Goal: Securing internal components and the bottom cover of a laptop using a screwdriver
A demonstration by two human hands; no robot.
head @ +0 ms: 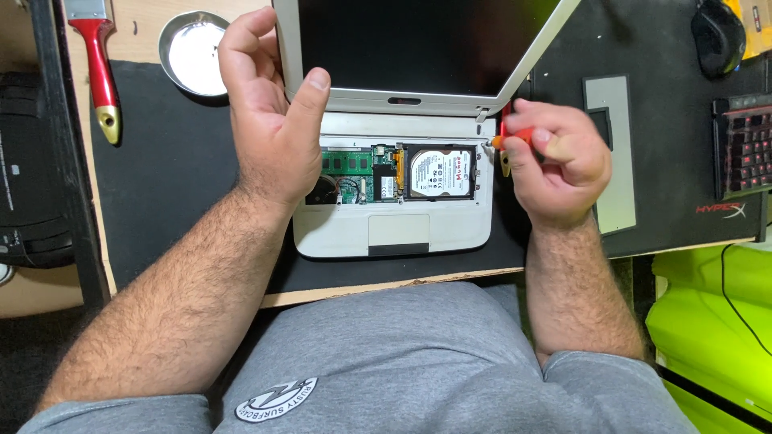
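Note:
A white laptop (394,229) lies open on a black mat, its keyboard cover off. Inside show a green memory board (347,160) and a silver hard drive (439,173). My left hand (269,112) hovers over the laptop's left side, fingers apart and curled, holding nothing. My right hand (555,165) is at the laptop's right edge, closed on a red and orange screwdriver (508,138) whose tip points at the laptop's right rim near the hinge.
A round metal dish (191,52) and a red-handled brush (98,68) lie at the back left. A grey cover panel (613,153) rests right of the laptop, with a black mouse (718,36) and a keyboard (744,145) further right. The desk edge (386,285) runs near my lap.

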